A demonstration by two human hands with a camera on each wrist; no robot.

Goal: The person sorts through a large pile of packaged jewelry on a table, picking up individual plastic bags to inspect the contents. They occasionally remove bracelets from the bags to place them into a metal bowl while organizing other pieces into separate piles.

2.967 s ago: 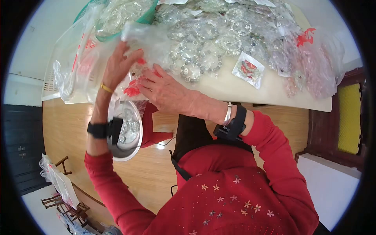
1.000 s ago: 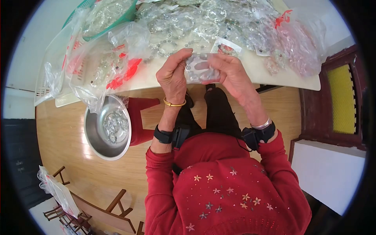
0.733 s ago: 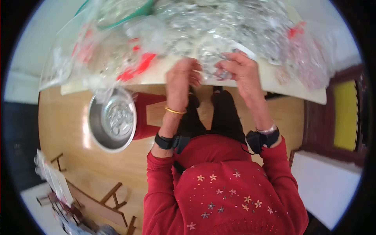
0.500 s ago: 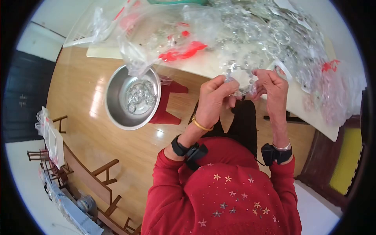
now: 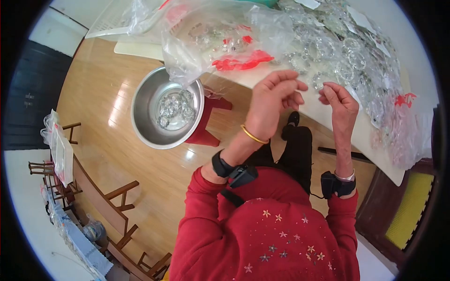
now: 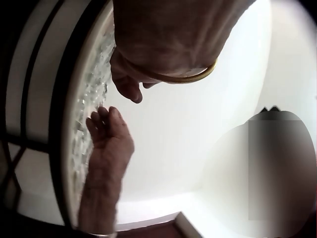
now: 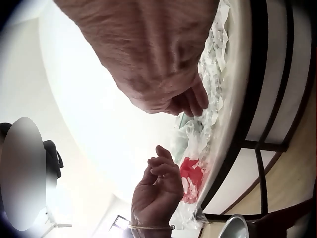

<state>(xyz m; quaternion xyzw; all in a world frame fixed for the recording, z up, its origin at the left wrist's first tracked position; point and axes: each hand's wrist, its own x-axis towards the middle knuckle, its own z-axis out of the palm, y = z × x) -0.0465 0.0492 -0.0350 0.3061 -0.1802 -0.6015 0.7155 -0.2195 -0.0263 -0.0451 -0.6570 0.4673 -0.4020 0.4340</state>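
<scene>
My left hand is lifted over the table's front edge, fingers loosely bent and nothing visible between them. In the right wrist view that same left hand shows its palm side with bent fingers. My right hand is close by on the right, its thumb and fingertips drawn together; I cannot tell whether they pinch anything. The left wrist view shows the right hand with curved fingers before the heap. Just beyond its fingertips lies a ring of clear beads, like a bracelet. More clear beaded pieces cover the table.
A plastic bag with red print lies open at the table's left front, overhanging a steel basin of clear beaded pieces on a red stool. A pinkish bag sits at the right. Wooden benches stand lower left.
Both hands have left the printed bag and come to the right. They held a clear beaded ring between them half a second ago; now they are apart and that ring is out of sight.
</scene>
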